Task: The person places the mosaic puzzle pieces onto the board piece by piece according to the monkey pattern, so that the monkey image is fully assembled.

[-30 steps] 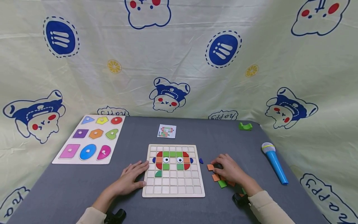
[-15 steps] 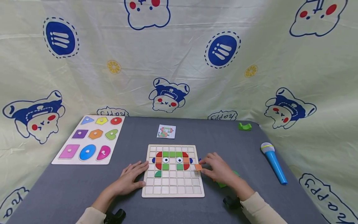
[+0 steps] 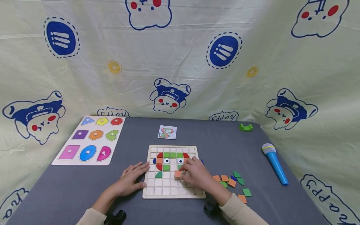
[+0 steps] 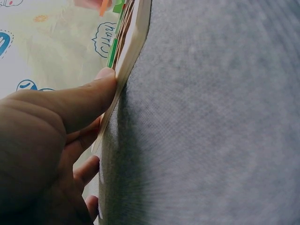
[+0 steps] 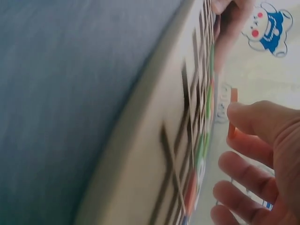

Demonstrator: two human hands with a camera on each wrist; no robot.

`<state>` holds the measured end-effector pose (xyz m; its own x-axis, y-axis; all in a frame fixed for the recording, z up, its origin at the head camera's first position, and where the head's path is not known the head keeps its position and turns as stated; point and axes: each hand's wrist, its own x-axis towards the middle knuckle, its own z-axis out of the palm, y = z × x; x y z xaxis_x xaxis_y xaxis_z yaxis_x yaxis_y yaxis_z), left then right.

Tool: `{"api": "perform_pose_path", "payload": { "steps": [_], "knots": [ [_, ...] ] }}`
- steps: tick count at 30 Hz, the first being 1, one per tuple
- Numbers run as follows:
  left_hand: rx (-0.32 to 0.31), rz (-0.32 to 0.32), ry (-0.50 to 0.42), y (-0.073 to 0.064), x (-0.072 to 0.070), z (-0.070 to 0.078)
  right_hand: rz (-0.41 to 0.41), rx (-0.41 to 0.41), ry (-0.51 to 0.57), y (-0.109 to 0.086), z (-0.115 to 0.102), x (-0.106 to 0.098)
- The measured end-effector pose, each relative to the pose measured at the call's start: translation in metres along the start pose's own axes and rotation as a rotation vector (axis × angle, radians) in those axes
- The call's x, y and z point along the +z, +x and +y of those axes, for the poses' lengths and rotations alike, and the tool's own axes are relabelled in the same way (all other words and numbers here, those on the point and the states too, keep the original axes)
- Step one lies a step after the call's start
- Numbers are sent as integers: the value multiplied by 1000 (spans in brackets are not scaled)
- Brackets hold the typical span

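An orange square tile (image 3: 177, 174) is pinched between the thumb and index finger of my right hand (image 3: 195, 173), over the middle of a wooden grid board (image 3: 157, 192). In the right wrist view the tile (image 5: 233, 112) is seen edge-on, raised off the board. Red, green, orange and blue tiles and two eye tiles (image 3: 166, 161) form a pattern in the upper cells; my right hand hides part of it. Below the pattern's left side lies a green quarter-round tile (image 3: 158, 174). My left hand (image 3: 132, 178) rests against the board's left edge, fingers extended, thumb touching the rim.
Several loose orange, green and blue tiles (image 3: 232, 183) lie right of the board. A small pattern card (image 3: 167, 132) is behind it. A shape puzzle board (image 3: 90, 140) sits at left, a blue toy microphone (image 3: 277, 164) and a green curved block (image 3: 246, 127) at right.
My right hand has picked the orange tile from the loose pieces and carried it left over the board's middle. My left hand has stayed at the board's edge.
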<state>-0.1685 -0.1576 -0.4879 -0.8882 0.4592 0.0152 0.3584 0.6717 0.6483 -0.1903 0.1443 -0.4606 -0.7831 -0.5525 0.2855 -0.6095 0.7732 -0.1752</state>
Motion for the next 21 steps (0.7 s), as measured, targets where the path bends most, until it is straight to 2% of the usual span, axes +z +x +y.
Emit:
{"api": "perform_pose_path", "payload": {
  "steps": [11,21],
  "knots": [
    [-10,-6,-8,0,1,0,-74,40,-28,20,-26,17],
    [-7,0,-5,0,2,0,-95,71,-54,27,-31,22]
  ]
}}
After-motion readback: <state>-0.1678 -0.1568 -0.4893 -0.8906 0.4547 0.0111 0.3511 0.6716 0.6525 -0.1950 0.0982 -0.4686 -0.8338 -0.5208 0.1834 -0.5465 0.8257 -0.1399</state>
